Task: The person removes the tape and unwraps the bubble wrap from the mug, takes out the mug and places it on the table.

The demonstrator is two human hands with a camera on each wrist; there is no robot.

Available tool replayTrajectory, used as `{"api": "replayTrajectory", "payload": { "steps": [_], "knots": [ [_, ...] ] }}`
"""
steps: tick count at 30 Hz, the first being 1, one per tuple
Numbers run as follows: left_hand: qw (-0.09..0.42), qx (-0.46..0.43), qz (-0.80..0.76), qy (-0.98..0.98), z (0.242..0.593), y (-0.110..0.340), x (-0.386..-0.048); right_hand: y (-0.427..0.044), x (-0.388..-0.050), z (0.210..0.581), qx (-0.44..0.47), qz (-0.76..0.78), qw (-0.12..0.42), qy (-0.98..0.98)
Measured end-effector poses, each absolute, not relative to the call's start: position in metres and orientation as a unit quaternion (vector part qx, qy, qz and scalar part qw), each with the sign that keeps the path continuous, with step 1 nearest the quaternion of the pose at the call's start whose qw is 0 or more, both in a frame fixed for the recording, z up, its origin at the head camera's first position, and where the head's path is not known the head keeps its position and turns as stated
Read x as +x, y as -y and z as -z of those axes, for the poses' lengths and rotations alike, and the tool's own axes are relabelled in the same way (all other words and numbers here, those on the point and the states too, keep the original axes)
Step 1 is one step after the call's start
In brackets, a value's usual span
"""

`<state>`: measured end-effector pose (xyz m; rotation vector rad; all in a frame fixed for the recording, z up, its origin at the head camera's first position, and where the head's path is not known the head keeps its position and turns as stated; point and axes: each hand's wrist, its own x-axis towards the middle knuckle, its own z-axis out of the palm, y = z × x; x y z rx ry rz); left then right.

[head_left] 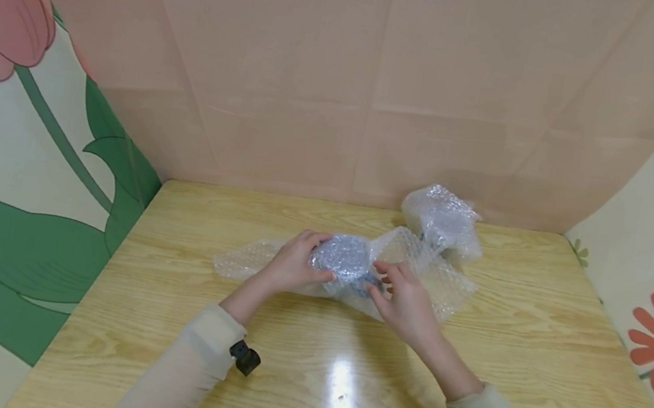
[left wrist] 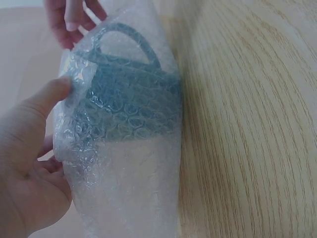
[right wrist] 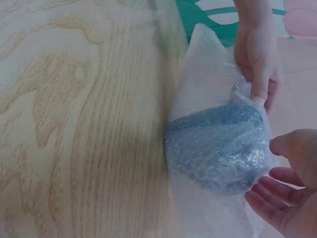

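Bubble wrap [head_left: 248, 259] encloses a blue cup [head_left: 343, 256] near the middle of the wooden table [head_left: 289, 399] in the head view. The left hand [head_left: 296, 262] grips the wrapped body, thumb on the near side; the right hand [head_left: 407, 304] is at its other end, fingers bent. A 2nd wrapped bundle [head_left: 442, 220] sits behind, to the right.

The left wrist view shows 1 looped handle [left wrist: 144, 47] through the film, and the left thumb pressing the wrap's edge. The cup is probably stiff, perhaps breakable, and fairly light; its material cannot be told. The wrap looks soft, springy and slick, so the cup could slide inside a loose hold.

From the right wrist view, the right thumb and fingers are parted beside the wrap; contact is unclear. Best hold, I judge: broadly around the body, sparing the handle.
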<state>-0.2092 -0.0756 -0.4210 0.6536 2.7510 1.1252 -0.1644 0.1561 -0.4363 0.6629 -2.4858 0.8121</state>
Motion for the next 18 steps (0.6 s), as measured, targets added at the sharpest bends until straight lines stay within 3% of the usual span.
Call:
{"api": "replayTrajectory", "payload": {
  "steps": [18],
  "knots": [
    [0.04,0.213,-0.378,-0.9,0.4226,0.0757,-0.2092,-0.1486,-0.1715,0.4469,0.227,-0.275,0.268,0.895]
  ]
}}
